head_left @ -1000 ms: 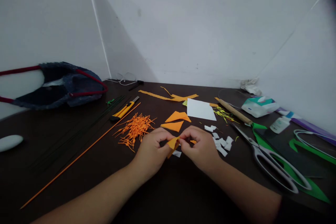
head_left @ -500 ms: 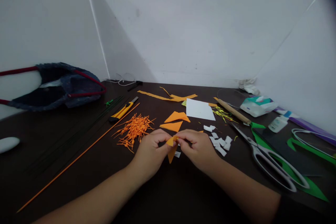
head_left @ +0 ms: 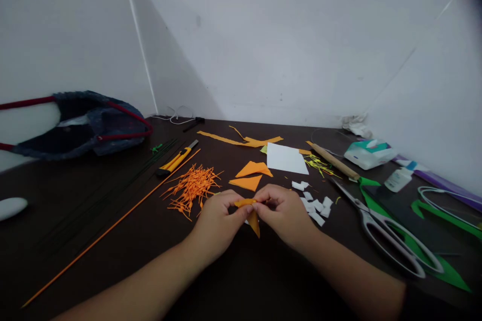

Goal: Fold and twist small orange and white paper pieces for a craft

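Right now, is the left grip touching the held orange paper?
Touching: the head view shows the left grip with its thumb against the held orange paper.

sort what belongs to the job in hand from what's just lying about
In hand:
orange piece, pinched by left hand and right hand
probably the similar flat orange cutouts

Seemingly lying about:
dark blue bag
white-and-teal pack
white oval object

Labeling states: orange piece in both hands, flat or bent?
Bent: the orange piece runs crosswise between left hand and right hand, while its pointed end angles downward.
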`<state>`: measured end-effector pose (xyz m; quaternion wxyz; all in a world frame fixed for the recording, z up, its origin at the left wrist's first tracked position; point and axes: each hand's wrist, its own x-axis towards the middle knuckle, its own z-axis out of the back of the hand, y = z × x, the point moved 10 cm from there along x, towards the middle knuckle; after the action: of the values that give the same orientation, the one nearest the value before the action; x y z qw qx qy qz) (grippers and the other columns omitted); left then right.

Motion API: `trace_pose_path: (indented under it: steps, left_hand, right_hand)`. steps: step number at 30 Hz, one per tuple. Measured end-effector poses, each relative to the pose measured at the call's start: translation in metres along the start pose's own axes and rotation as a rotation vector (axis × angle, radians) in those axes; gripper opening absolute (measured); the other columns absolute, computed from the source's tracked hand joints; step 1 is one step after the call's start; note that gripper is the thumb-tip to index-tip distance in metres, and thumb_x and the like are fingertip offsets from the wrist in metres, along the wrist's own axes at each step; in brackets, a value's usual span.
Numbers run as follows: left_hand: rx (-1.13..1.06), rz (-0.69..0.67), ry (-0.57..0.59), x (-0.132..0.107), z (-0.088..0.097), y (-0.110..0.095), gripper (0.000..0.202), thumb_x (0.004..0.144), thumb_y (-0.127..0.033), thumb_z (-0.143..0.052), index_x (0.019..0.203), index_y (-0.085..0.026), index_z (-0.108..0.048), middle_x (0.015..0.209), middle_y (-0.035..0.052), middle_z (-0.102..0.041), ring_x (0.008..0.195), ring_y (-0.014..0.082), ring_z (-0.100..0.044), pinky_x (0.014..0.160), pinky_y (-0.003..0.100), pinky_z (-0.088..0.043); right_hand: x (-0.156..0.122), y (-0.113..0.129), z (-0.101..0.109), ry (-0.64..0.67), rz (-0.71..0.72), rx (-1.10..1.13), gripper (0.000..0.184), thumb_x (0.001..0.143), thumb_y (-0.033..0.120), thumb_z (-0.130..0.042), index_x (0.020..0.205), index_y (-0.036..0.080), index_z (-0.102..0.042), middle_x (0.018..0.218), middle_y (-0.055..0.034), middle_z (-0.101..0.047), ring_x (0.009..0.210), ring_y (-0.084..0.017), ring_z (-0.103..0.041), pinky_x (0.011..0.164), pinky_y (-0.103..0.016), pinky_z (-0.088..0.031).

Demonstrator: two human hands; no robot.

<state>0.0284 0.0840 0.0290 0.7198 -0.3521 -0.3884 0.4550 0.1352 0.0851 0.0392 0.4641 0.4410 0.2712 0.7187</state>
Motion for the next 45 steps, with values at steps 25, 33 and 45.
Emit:
trace_pose_path:
  steps: [25,33,45]
  left_hand:
    - [-0.108,0.076,0.004,-0.001,0.002,0.007,0.022,0.078,-0.029,-0.046,0.063,-0.019,-0.057,0.061,-0.002,-0.051,0.06,0.0134,-0.048,0.058,0.026,-0.038]
    - [-0.375,0.158,0.078,-0.005,-0.011,0.009,0.027,0.082,-0.031,-0.043,0.072,-0.016,-0.063,0.067,0.0008,-0.061,0.07,0.0161,-0.054,0.068,0.028,-0.041]
    - [-0.324,0.173,0.104,-0.003,-0.014,0.015,0.016,0.077,-0.024,-0.051,0.08,-0.018,-0.066,0.077,0.0017,-0.066,0.075,0.0172,-0.055,0.072,0.031,-0.041]
  right_hand:
    - [-0.001,-0.001,-0.007,0.157,-0.043,0.167,0.016,0.071,0.024,-0.059,0.086,0.022,-0.064,0.086,-0.0045,-0.061,0.078,-0.016,-0.058,0.068,-0.031,-0.048]
    - [-0.004,0.021,-0.001,0.023,0.236,-0.183,0.015,0.077,0.019,-0.053,0.085,0.022,-0.066,0.082,-0.0035,-0.064,0.075,-0.015,-0.059,0.068,-0.03,-0.049]
    - [-0.012,0.035,0.0,-0.062,0.42,-0.479,0.014,0.08,0.016,-0.047,0.077,0.017,-0.061,0.077,-0.0047,-0.06,0.074,-0.016,-0.053,0.068,-0.03,-0.044]
